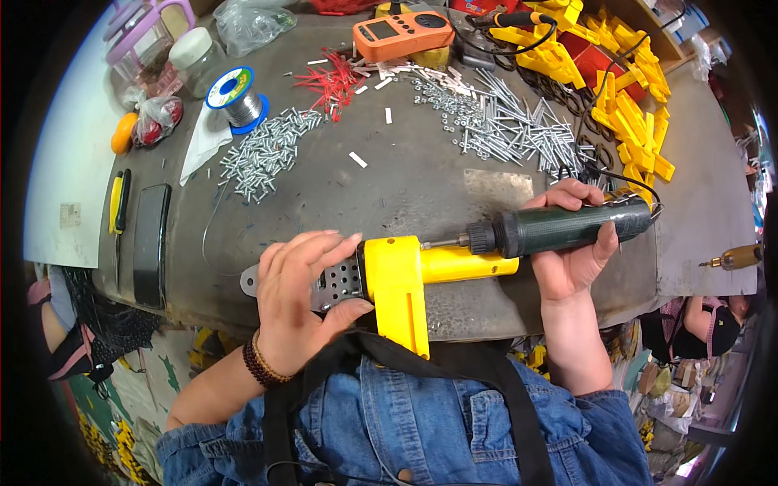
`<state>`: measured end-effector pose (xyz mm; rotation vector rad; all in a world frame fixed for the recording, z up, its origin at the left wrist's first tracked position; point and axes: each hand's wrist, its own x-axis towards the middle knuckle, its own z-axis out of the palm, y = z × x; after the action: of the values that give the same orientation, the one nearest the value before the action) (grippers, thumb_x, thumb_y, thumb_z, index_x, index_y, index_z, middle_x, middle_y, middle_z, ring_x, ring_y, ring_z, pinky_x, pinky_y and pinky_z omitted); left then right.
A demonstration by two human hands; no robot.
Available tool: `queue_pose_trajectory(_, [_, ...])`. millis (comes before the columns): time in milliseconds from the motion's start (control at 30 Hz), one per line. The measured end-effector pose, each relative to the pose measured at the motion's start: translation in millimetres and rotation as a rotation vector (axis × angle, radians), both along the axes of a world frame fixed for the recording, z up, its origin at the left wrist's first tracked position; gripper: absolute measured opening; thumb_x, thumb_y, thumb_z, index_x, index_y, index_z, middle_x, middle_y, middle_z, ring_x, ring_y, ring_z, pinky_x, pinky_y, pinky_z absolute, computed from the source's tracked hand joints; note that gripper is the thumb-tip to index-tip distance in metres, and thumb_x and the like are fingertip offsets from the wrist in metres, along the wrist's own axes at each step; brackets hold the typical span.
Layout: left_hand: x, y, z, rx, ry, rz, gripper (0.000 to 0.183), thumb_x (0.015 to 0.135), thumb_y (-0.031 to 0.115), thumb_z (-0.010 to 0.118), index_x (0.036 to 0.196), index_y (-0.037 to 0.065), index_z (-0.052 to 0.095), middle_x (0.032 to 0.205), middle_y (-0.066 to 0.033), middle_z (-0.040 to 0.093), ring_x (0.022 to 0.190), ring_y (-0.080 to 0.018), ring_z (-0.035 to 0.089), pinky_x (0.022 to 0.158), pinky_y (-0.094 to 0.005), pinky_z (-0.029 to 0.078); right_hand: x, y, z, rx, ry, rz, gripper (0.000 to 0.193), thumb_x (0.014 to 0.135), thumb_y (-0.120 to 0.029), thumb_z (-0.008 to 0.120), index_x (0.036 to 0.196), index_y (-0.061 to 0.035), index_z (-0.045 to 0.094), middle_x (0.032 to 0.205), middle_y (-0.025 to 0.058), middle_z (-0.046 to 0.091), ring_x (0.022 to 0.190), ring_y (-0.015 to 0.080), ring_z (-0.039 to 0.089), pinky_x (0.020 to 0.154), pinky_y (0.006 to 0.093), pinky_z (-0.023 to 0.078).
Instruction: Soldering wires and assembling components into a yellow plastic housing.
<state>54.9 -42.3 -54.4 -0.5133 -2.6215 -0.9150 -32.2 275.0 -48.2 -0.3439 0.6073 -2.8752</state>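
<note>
My left hand (292,287) is closed around the perforated metal end (342,282) of a yellow plastic tool housing (395,275), near the table's front edge. The housing has a block that hangs toward my body and a round yellow arm (466,266) reaching right. In my right hand (571,263) lies a dark green electric screwdriver (575,227), held level with my fingers and thumb around its body. Its thin bit (442,242) points left and meets the right side of the yellow block. Whether a screw sits at the tip is too small to tell.
Piles of short screws (266,154), long screws (519,130) and red sleeved leads (332,81) lie beyond my hands. An orange multimeter (403,36), a solder spool (235,99) and yellow plastic parts (636,130) stand farther back. A phone (151,243) and pliers (120,202) lie left. The screwdriver's cord (632,180) runs right.
</note>
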Motion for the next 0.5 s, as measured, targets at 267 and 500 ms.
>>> queue_pose_trajectory(267, [-5,-4,11,0.07,-0.138,-0.084,0.067,0.068,0.032,0.083,0.125,0.007,0.058,0.118,-0.0058,0.063,0.114,-0.0265,0.055,0.096,-0.0396,0.037,-5,1,-1,0.006,-0.031,0.021,0.043,0.075,-0.019,0.082,0.112,-0.02,0.061,0.111,-0.002,0.051,0.103,0.012,0.053,0.11,0.0444,0.034])
queue_pose_trajectory(500, [-62,-24,26,-0.119,-0.228,-0.509,0.071,0.054,0.037,0.087,0.112,0.005,0.06,0.109,-0.0112,0.057,0.106,-0.0315,0.054,0.09,-0.0406,0.039,-8,-2,-5,0.032,-0.089,0.041,0.045,0.076,-0.017,0.082,0.114,-0.0204,0.058,0.111,-0.0017,0.05,0.104,0.0119,0.053,0.112,0.0434,0.032])
